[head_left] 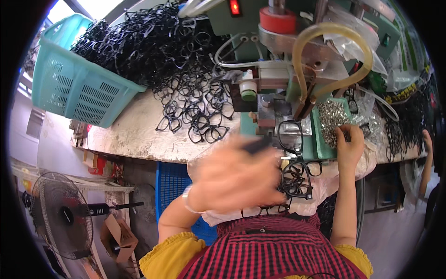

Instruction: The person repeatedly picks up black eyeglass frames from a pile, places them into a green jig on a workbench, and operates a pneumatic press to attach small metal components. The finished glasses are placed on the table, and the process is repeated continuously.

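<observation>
My left hand (pixel 237 179) is smeared by motion over the front edge of the bench; a dark blurred shape (pixel 258 145) shows at its fingertips, and its grip cannot be read. My right hand (pixel 351 142) has thumb and fingers pinched together over the small shiny metal parts (pixel 331 118) in a green tray (pixel 318 139); what lies between the fingertips is too small to make out. Between the hands, a black eyeglass frame (pixel 280 139) stands at the front of the bench machine (pixel 278 74). Below it, more black eyeglass frames (pixel 297 196) rest on the pale cloth (pixel 320 190) over my lap.
A big heap of black eyeglass frames (pixel 153 42) covers the back left of the bench (pixel 132 118), beside a turquoise basket (pixel 93 100). A fan (pixel 62 214) and a blue crate (pixel 172 186) stand lower left. Another person's arm (pixel 426 162) shows at far right.
</observation>
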Motion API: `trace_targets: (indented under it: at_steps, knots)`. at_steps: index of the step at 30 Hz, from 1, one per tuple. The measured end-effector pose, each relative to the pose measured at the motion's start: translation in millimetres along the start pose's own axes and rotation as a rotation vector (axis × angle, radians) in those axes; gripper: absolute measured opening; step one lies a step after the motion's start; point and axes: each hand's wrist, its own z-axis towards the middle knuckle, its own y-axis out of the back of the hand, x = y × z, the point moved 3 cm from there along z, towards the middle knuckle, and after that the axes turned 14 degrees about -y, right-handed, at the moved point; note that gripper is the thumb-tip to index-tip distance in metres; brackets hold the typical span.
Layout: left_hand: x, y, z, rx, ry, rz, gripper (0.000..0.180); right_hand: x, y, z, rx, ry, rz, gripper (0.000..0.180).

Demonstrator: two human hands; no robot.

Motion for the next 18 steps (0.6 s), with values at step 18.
trace_targets:
  at_steps: [18]
  knots:
    - [150,-38,-195,-0.335,0.971,0.307,0.014,-16,32,-16,-0.117,-0.091,0.126,0.010]
